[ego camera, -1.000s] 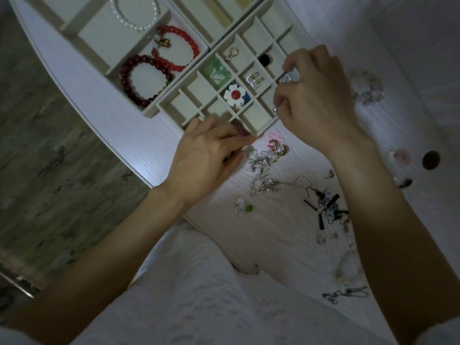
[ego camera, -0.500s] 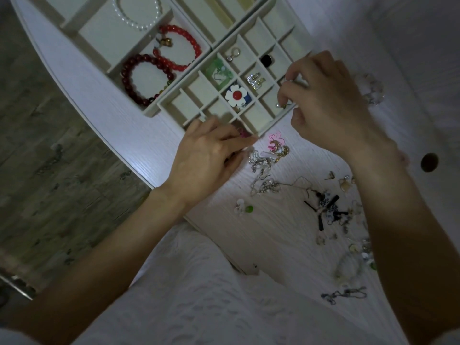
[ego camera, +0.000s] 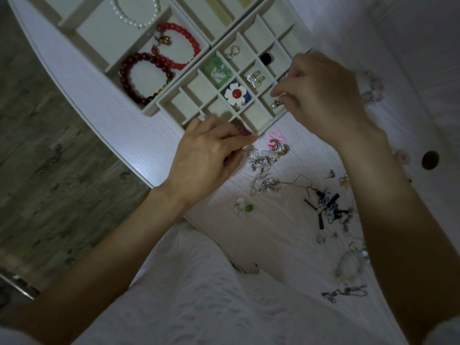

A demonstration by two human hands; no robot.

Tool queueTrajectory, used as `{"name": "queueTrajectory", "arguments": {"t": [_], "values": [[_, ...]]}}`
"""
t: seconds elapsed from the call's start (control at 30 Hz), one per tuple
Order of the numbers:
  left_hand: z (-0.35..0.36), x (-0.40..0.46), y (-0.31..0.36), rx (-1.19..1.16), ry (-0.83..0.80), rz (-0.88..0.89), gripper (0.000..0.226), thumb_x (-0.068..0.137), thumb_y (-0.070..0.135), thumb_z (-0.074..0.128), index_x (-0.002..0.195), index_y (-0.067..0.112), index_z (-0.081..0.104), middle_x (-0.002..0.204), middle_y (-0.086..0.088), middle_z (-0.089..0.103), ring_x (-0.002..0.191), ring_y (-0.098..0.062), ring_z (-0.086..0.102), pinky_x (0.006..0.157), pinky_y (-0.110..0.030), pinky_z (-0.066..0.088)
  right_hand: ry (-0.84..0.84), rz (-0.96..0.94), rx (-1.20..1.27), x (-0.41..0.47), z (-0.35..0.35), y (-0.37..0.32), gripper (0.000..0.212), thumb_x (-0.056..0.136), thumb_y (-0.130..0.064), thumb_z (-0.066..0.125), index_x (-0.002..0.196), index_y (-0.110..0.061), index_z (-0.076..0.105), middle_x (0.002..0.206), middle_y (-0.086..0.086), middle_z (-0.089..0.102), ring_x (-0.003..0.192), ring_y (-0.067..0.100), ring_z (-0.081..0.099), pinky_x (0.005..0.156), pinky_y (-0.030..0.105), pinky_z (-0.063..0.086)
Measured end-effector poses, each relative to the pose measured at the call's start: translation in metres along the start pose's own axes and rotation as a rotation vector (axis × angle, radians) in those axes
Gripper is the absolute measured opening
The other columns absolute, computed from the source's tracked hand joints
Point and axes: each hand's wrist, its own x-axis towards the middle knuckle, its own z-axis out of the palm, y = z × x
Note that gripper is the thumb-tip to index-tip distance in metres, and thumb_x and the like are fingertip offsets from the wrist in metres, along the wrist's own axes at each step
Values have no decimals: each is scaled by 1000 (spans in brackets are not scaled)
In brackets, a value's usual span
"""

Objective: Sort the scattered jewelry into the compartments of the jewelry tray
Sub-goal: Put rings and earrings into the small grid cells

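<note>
The right hand (ego camera: 321, 95) pinches a small pearl-and-gold earring (ego camera: 276, 103) over an edge compartment of the cream, grid-divided jewelry tray (ego camera: 174, 102). Lower it fully inside those walls before letting go. The left hand (ego camera: 206, 158) rests, fingers straight, beside the silver tangle of loose jewelry (ego camera: 263, 163).

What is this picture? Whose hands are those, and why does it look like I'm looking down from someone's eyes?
A camera sits on a person's head, looking down, so you see their own two arms. They are tidying jewelry on a white table. At the top is a jewelry tray with little boxes; some already hold things, like a white flower with a red middle and a dark red bead bracelet. The right hand is over the tray, pinching a small pearl earring. The left hand rests at the tray's edge; what it holds is hidden. More loose jewelry lies scattered on the table.
</note>
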Motion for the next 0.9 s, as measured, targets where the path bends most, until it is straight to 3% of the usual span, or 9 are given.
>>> {"name": "queueTrajectory", "arguments": {"t": [0.13, 0.2, 0.37, 0.5, 0.6, 0.7, 0.8, 0.9], "values": [[0, 0, -1, 6, -2, 3, 30, 92, 33, 51, 114, 23, 69, 100, 2, 69, 87, -25, 58, 74, -36, 35, -92, 44, -229, 17, -3, -11, 19, 85, -4, 58, 98, -6, 72, 97, 16, 62, 97, 36, 50, 78, 36, 30], [0, 0, 0, 8, 1, 6, 29, 92, 32, 52, 114, 23, 69, 98, 2, 69, 86, -24, 57, 74, -33, 32, -133, 26, -275, 21, -1, -12, 20, 83, 2, 54, 92, -4, 71, 94, 16, 62, 93, 35, 50, 75, 34, 23], [1, -1, -1, 9, 3, -2, 28, 92, 32, 53, 115, 24, 69, 99, 3, 69, 87, -22, 56, 75, -30, 29, -38, 6, -105, 11, 1, -10, 7, 80, -3, 62, 80, -3, 69, 85, 16, 60, 84, 36, 54, 67, 32, 31], [0, 0, -1, 3, 2, 1, 29, 92, 31, 53, 114, 23, 69, 99, 2, 69, 88, -22, 57, 75, -32, 32, 65, 38, 25, -3, 7, -18, 9, 87, -12, 56, 85, -6, 62, 88, 11, 58, 83, 30, 54, 56, 27, 33], [0, 0, -1, 5, -1, 8, 29, 92, 32, 52, 114, 24, 69, 99, 2, 69, 87, -22, 56, 74, -32, 32, 104, 49, 55, -7, 11, -23, 4, 83, -6, 57, 81, -8, 60, 73, 7, 60, 64, 26, 56, 51, 26, 35], [1, 0, -1, 10, -3, 6, 28, 92, 31, 54, 115, 24, 68, 100, 3, 69, 88, -22, 56, 74, -32, 32, 90, 76, 92, -8, 13, -23, 9, 82, 0, 55, 81, -8, 59, 67, 7, 61, 57, 25, 55, 50, 31, 45], [1, 0, -1, 3, -7, 2, 29, 92, 32, 53, 115, 24, 68, 101, 2, 69, 88, -22, 57, 75, -32, 32, 72, 106, 161, -7, 12, -21, 11, 82, -2, 61, 91, -8, 60, 78, 8, 64, 66, 22, 56, 59, 32, 47], [0, 0, 0, -7, -13, 1, 31, 92, 32, 51, 115, 23, 68, 102, 1, 69, 89, -23, 58, 76, -33, 34, 72, 114, 186, -6, 13, -19, 18, 82, -5, 66, 100, -8, 63, 92, 8, 66, 84, 24, 56, 68, 26, 37]]}}
